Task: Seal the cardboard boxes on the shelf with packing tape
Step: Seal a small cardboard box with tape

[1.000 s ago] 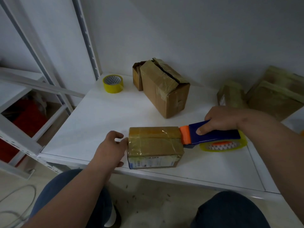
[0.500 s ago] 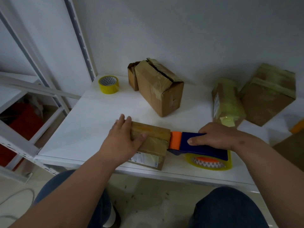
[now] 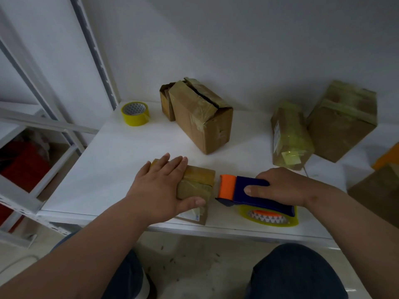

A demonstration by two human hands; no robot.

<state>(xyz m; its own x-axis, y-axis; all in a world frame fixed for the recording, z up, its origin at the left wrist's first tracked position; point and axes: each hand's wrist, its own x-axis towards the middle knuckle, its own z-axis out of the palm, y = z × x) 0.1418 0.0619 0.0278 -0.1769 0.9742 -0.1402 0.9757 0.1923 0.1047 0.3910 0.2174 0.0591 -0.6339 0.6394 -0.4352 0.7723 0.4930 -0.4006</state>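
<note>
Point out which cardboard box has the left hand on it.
The small taped box at the shelf's front edge, under the left hand; the other boxes stand untouched farther back.

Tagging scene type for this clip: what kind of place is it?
Likely a stockroom or packing area: a white metal rack shelf holds several taped brown cardboard boxes, a spare yellow tape roll and a blue-and-orange tape dispenser.

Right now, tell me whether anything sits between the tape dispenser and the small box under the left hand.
Nothing visible does. The tape dispenser, gripped by the right hand, points its orange end at the small box, with only a narrow bare gap between them. The left hand lies flat on top.
</note>
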